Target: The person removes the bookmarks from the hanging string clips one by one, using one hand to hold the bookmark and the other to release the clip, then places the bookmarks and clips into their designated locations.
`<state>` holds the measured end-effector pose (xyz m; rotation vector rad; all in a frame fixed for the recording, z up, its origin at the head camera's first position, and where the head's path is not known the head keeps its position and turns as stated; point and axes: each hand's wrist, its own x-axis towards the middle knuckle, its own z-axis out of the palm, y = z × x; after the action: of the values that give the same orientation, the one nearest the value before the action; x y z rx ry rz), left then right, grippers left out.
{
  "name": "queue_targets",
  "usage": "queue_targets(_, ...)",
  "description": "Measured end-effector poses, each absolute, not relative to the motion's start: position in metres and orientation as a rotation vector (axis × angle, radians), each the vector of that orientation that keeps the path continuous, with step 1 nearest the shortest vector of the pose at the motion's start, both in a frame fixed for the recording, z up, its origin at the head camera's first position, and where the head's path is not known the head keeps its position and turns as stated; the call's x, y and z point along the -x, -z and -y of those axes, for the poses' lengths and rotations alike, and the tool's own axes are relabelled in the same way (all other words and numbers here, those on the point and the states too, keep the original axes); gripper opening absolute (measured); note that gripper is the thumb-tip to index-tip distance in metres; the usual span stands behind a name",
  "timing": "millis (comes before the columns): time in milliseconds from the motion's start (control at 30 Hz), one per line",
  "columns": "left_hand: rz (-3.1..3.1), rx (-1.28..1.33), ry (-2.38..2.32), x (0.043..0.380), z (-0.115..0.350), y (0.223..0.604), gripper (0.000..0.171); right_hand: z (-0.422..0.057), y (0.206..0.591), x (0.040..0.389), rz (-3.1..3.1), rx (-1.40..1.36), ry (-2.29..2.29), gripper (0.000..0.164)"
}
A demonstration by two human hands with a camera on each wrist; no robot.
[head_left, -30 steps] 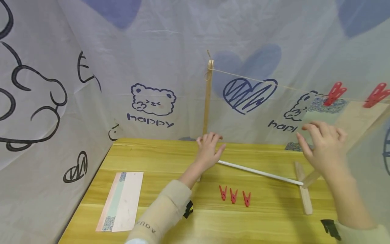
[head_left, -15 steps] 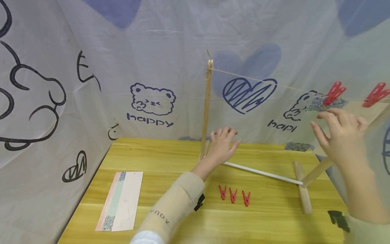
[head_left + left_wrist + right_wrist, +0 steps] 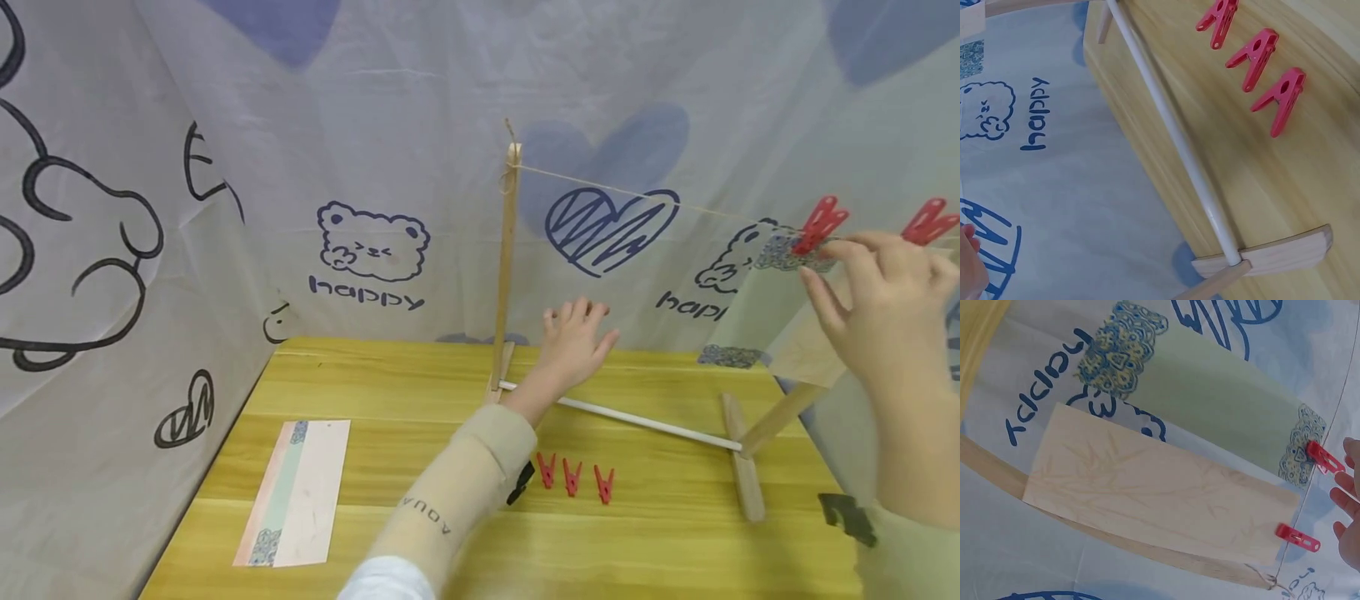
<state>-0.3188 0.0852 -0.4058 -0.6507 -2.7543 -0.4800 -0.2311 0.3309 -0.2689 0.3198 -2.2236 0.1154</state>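
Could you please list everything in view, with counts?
Table: one, yellow, across the foreground
Backdrop: one, pale with dark drawings, behind the table
Stands: two, light wood, on the table
Rod: one, white, between the stands
String: one, tan, between stand tops
Hanging clips: two, red, on the string
Loose clips: three, red, on the table
Strip: one, green with patterned ends, on the string
Sheet: one, beige, beside the strip
Flat paper: count unclear, pink/green/white, table's left
Sleeves: two, beige, bottom centre and bottom right
Black pieces: two, by the sleeves
Left grip: one, above the table
Right grip: one, beside the hanging clips
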Motion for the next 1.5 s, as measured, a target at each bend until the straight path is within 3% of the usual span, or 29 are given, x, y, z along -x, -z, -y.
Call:
queue_targets(333, 2.83, 0.67, 0.268, 0.323, -0.104, 0.393, 0.047, -0.342, 0.249, 0.238, 2.144, -0.314, -0.073, 0.062)
queue_targets(1267, 2.914, 0.765, 0.061, 0.309, -0.156, 0.371, 0.053, -0.354, 0.216, 0.259, 2.353, -0.421, -0.088, 0.094)
queue_targets(1500, 2.942, 0.74, 0.17, 0.306, -0.17, 0.367, 0.053, -0.354, 0.208, 0.261, 2.559, -0.306, -0.097, 0.068)
